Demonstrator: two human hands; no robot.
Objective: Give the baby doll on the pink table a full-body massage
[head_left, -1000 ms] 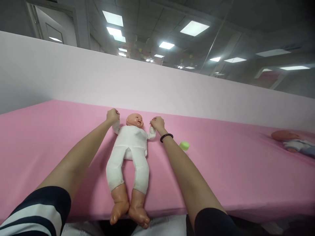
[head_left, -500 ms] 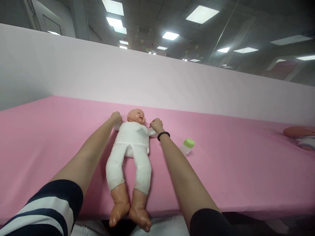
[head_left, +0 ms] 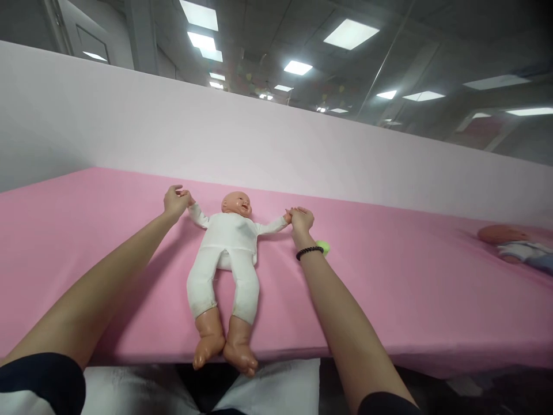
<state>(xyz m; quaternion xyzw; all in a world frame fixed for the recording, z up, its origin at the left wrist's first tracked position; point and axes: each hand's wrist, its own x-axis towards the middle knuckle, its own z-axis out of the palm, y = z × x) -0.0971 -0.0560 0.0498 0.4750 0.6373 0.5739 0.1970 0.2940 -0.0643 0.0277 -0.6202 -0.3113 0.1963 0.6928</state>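
A baby doll (head_left: 233, 233) with a white cloth body lies on its back on the pink surface (head_left: 389, 288), its head toward the wall and its feet at the front edge. Both its arms are stretched out sideways. My left hand (head_left: 176, 202) is closed round the doll's hand on the left side. On the other side, my right hand (head_left: 302, 220), below which a black bead bracelet circles the wrist, holds the doll's other hand. A bottle with a green cap (head_left: 323, 247) is mostly hidden behind my right wrist.
A second doll (head_left: 514, 242) lies at the far right of the pink surface. Along the back runs a low white wall (head_left: 276, 150) with glass above it. The front edge of the surface is close to my legs.
Both my hands have moved outward, away from the doll's shoulders. The doll's arms went from bent beside its body to spread wide. My right forearm now covers most of the bottle.
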